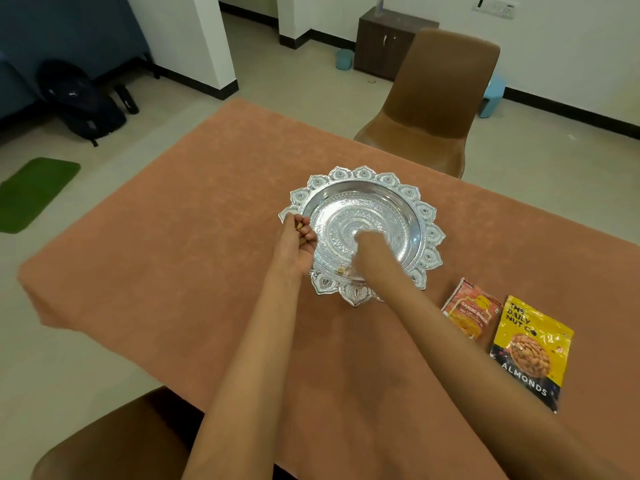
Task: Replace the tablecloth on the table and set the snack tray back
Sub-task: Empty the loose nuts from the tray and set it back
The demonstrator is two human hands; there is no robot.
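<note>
1. Left hand (298,239) is at the left rim of the snack tray (426,213), palm up, fingers curled round a few small yellowish snack pieces (300,226). Right hand (369,245) is over the tray's centre and smeared by motion; I cannot tell whether it is open or closed.
2. The tray sits on the orange tablecloth (173,254), about the middle of the covered tabletop. One loose piece (340,270) lies just inside its near rim.
3. Risk: the cupped left hand straddles the rim. If it tips outward, I expect pieces to land on the cloth, not in the tray.
4. Risk: the right hand looks fast. A knock could slide the metal tray and ruck the cloth under it.
5. Risk: the right forearm passes just beside the garlic packet (471,313), with the almonds packet (531,351) next to it toward the right edge. A careless pull-back could sweep them along.
</note>
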